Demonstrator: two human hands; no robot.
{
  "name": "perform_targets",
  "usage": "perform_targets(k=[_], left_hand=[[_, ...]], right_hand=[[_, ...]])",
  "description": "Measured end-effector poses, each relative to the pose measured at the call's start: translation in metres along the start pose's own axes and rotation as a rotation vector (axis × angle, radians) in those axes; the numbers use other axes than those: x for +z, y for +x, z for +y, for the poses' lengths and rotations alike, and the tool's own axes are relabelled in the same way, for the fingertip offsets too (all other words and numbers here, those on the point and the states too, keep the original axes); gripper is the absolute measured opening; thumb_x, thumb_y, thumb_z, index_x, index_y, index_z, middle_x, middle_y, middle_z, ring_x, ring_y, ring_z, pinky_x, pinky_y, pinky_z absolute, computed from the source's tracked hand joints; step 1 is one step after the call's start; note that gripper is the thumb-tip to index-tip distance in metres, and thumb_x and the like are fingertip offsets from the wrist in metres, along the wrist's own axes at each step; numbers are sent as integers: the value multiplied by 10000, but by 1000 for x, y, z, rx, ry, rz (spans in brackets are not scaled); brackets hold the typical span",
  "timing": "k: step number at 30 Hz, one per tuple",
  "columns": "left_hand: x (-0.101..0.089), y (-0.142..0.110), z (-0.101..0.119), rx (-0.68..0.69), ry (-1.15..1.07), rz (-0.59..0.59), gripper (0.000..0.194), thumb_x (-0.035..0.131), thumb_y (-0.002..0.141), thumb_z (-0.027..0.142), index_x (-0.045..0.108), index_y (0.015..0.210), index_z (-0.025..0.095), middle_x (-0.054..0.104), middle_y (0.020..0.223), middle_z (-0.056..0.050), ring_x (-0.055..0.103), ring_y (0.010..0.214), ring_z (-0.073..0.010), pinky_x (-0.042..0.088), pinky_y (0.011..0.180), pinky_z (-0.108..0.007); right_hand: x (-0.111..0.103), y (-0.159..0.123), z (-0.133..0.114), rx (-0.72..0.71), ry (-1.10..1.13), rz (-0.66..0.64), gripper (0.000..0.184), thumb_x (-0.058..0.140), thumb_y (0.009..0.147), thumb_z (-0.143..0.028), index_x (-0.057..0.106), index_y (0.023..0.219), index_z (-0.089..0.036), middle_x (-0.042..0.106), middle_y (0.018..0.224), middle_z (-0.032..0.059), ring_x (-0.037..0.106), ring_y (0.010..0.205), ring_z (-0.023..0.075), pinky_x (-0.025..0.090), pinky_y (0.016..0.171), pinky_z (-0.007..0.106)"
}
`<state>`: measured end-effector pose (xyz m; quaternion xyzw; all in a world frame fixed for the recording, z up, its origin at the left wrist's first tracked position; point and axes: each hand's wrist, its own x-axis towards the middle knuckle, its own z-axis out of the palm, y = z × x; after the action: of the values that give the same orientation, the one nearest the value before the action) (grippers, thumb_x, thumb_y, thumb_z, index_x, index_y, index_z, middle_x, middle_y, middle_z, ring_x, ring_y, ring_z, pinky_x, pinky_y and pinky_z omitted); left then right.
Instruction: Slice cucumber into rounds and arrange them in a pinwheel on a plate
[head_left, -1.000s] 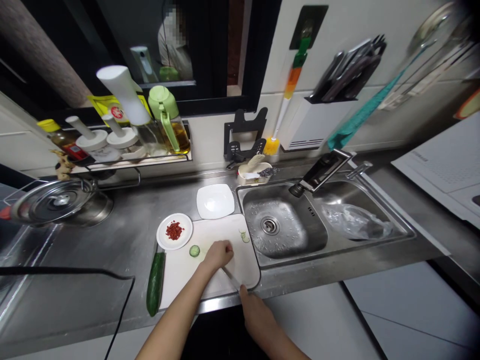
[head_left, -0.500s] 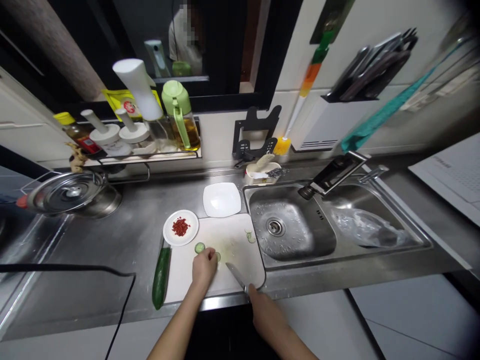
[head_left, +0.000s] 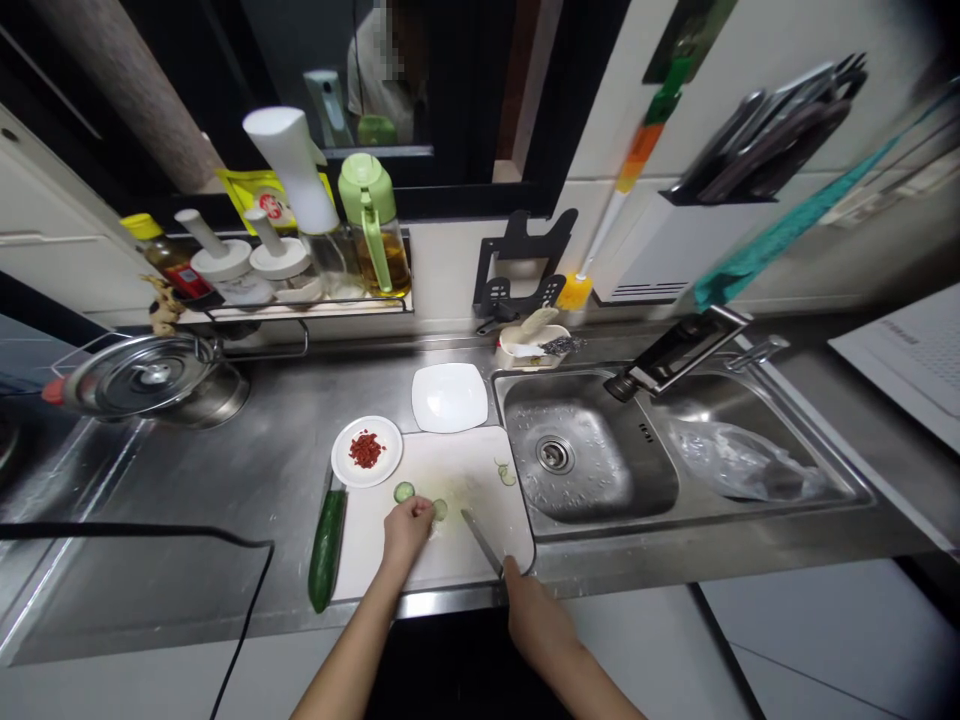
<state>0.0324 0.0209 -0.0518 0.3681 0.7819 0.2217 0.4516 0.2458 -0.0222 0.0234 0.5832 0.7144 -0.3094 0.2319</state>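
My right hand [head_left: 538, 612] is wrapped around the handle of a knife [head_left: 482, 542], whose blade points up and left over the white cutting board [head_left: 480, 470]. My left hand [head_left: 407, 532] is closed, its fingertips pinched at a thin cucumber slice [head_left: 440, 510] on the board. Just beyond those fingers lies a cut cucumber piece [head_left: 404, 492]. A few thin peelings [head_left: 505, 472] sit by the board's right edge. Along its left edge rests a long green cucumber [head_left: 326, 550]. A white plate [head_left: 341, 468] with chopped red bits overlaps the board's upper left corner.
An empty white square dish [head_left: 450, 398] stands behind the board. To the right is a double steel sink [head_left: 600, 500] with a plastic bag [head_left: 739, 465]. A lidded pot [head_left: 157, 385] stands far left. A black cable [head_left: 150, 533] crosses the counter at the left.
My left fingers have shifted slightly, and more of the cucumber slice beside them shows. The knife stays in my right hand at nearly the same place. The whole view has shifted a little.
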Motion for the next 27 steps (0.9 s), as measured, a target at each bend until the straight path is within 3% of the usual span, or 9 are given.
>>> perform_targets(k=[7, 12, 27], left_hand=[[-1, -10, 4, 57, 143, 111, 157, 524, 774, 250, 650, 705, 186, 645, 652, 6, 583, 645, -121, 380, 622, -204], [2, -12, 5, 82, 152, 165, 165, 506, 786, 221, 637, 695, 177, 660, 665, -10, 592, 648, -125, 373, 637, -209], [5, -10, 4, 85, 126, 216, 170, 503, 779, 209, 650, 697, 182, 659, 647, -12, 583, 618, -130, 354, 615, -221]], right_hand=[[-11, 2, -19, -44, -10, -26, 627, 293, 766, 37, 340, 1378, -90, 635, 1042, 173, 598, 981, 232, 435, 774, 290], [-13, 6, -31, -84, -48, 24, 614, 282, 782, 21, 353, 1379, -105, 636, 1033, 175, 595, 983, 239, 439, 791, 301], [-15, 16, -35, -128, -107, 4, 601, 257, 805, 28, 336, 1384, -112, 640, 1020, 165, 604, 973, 242, 438, 774, 304]])
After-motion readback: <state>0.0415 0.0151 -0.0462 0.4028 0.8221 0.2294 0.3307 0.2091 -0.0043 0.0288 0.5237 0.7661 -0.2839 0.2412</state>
